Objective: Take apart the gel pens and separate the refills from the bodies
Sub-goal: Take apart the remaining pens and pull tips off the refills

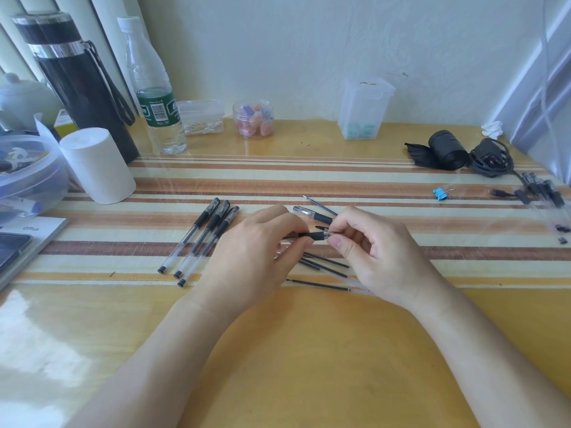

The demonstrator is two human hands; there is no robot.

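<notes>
The left hand and right hand pinch one gel pen between them. Loose refills lie under the right hand and three whole pens just left of the left hand. Bare surface spreads behind both wrists.

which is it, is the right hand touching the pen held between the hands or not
Touching. The head view shows the right hand pinching the pen at its tip end between thumb and forefinger, while the left hand holds its barrel.
</notes>
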